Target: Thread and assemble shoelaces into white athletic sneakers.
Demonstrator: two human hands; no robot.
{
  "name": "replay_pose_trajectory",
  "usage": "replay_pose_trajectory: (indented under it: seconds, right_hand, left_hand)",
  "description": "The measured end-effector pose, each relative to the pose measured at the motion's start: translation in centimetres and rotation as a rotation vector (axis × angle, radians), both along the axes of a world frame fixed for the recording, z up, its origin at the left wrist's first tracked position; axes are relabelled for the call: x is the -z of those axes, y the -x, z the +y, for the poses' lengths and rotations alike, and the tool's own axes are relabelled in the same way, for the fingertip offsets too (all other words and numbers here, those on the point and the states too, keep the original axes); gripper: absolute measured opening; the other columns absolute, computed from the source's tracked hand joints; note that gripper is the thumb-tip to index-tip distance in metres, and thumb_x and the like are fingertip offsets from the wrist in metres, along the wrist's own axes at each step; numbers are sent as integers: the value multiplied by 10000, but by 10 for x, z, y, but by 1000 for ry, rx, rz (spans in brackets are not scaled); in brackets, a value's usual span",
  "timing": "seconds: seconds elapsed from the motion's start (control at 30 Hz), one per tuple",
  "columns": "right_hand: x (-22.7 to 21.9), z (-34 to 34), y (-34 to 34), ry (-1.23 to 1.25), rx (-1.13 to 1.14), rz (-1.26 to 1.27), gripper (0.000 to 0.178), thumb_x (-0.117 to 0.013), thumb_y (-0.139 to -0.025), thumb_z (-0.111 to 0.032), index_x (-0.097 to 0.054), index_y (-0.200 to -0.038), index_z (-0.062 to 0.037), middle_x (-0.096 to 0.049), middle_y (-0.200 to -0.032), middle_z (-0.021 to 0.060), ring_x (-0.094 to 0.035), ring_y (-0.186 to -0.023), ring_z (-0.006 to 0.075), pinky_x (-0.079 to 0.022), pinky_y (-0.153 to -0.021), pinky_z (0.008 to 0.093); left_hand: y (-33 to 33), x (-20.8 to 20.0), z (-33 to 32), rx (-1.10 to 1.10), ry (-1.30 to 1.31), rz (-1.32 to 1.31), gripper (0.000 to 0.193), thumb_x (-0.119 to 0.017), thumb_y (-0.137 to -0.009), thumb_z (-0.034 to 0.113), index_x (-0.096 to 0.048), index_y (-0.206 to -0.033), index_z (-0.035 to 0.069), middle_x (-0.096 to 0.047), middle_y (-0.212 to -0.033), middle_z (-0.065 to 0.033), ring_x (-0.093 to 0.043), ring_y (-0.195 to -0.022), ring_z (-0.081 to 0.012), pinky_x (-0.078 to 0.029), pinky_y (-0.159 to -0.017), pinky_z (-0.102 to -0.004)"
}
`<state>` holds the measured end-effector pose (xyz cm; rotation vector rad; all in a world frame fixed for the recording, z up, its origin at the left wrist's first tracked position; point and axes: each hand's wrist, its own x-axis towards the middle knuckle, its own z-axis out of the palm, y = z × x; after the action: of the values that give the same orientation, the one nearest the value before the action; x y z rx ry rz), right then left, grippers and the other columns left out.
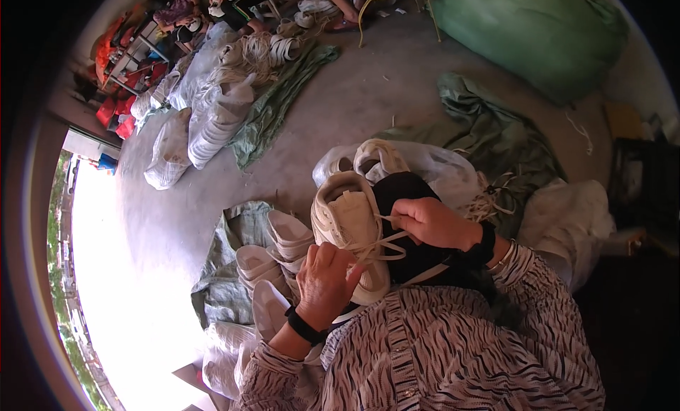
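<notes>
A cream lace-up sneaker rests on my lap over a black cloth, its opening pointing away from me. Loose ends of its pale shoelace loop across the front of the shoe. My right hand pinches one part of the lace at the shoe's right side. On the left, my left hand is closed over the lace by the shoe's edge, its fingertips partly hidden. Both wrists wear black bands.
Stacked pale shoe uppers lie by my left arm on a green sheet. Ahead is a clear plastic bag with more shoes, beside a bunch of laces. A large green sack stands far right; people sit far left among bagged shoes.
</notes>
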<state>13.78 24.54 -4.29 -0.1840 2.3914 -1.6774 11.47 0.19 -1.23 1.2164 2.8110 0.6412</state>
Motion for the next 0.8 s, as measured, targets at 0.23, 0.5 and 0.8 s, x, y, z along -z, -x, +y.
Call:
replay_pose_trajectory:
  seconds: [0.23, 0.5, 0.8]
  right_hand:
    - [14, 18, 10, 674, 308, -422, 183, -480, -931, -187, -562, -866, -37, -434, -530, -27, -332, -386, 31, -229, -344, 190]
    - [54, 59, 11, 1084, 527, -553, 187, -464, -941, -194, -550, -911, -31, -430, -525, -27, -316, -351, 47, -221, -315, 178]
    - [66, 96, -1, 618, 777, -383, 163, -499, -916, -186, -571, -907, -40, -526, -556, 10, -378, -347, 67, -254, -320, 204]
  left_hand:
    - [26, 1, -5, 3, -194, -309, 164, -717, -706, 129, -576, -777, 86, -500, -774, -50, -535, -696, -239, -451, -615, -359]
    - [31, 1, -5, 18, -20, -219, 144, -683, -766, 127, -554, -804, 78, -497, -803, -75, -563, -717, -277, -466, -623, -361]
    - [7, 33, -6, -259, -371, -302, 233, -633, -774, 37, -524, -980, 32, -479, -902, -94, -525, -703, -175, -458, -619, -287]
